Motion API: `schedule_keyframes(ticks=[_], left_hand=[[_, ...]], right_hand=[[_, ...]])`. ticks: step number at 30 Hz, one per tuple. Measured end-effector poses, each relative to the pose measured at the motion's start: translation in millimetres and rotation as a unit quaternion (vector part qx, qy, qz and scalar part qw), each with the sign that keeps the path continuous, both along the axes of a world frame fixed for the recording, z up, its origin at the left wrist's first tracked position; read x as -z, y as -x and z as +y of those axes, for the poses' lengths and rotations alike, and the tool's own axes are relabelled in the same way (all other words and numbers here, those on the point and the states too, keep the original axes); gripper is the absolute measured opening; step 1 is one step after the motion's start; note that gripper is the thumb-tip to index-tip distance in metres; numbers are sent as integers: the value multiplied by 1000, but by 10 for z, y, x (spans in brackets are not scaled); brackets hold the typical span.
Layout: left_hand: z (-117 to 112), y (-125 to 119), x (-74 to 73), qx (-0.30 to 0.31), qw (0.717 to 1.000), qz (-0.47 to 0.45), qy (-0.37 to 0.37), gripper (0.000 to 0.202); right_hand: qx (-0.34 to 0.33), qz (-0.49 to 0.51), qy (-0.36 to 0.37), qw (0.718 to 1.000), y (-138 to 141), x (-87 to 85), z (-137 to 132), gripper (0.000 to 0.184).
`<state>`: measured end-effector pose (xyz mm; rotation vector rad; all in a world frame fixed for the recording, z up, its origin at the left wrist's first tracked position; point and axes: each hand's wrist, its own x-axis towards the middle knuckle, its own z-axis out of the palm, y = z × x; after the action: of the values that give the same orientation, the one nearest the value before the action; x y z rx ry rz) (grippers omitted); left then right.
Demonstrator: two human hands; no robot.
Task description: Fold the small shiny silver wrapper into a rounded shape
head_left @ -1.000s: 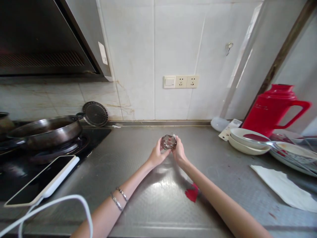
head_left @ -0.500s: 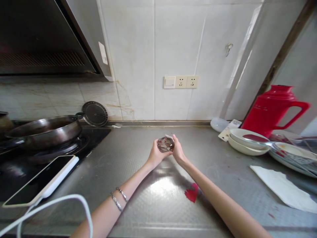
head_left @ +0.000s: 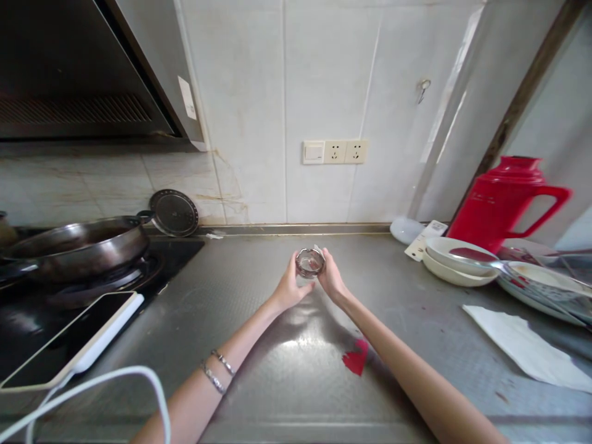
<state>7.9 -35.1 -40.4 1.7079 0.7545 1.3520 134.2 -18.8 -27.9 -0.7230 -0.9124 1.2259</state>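
A small clear glass cup [head_left: 310, 263] is held between my two hands above the middle of the steel counter [head_left: 259, 259]. Its round face is turned toward me, with some reddish spots showing through. My left hand [head_left: 290, 288] curls round the cup's left side, its thumb stretched out below. Against the right side my right hand [head_left: 332, 277] presses its fingers, partly hidden behind the cup. A small whitish bit, perhaps paper, shows by the right fingertips. On the counter near my right forearm lies a torn red scrap [head_left: 355, 357].
To the left, a pan [head_left: 78, 250] stands on the stove, with a phone [head_left: 69, 339] and white cable nearer me. At right are a red thermos jug [head_left: 497, 200], stacked bowls [head_left: 457, 271], plates [head_left: 541, 296] and a white paper sheet [head_left: 522, 345]. Sockets [head_left: 345, 152] sit on the wall.
The cup has turned in my hands, so its round edge shows more plainly. My left thumb has moved slightly down and away from it. The whole view has shifted a little.
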Motion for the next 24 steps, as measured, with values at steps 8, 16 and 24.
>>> schedule_keyframes(ticks=[8, 16, 24], left_hand=[[13, 48, -55, -74, 992, 82, -66, 73], [-70, 13, -42, -133, 985, 105, -31, 77], [-69, 24, -125, -234, 966, 109, -9, 74]], right_hand=[[-91, -8, 44, 995, -158, -75, -4, 49], [-90, -49, -22, 995, -52, -52, -51, 64], [13, -117, -63, 991, 112, 134, -53, 60]])
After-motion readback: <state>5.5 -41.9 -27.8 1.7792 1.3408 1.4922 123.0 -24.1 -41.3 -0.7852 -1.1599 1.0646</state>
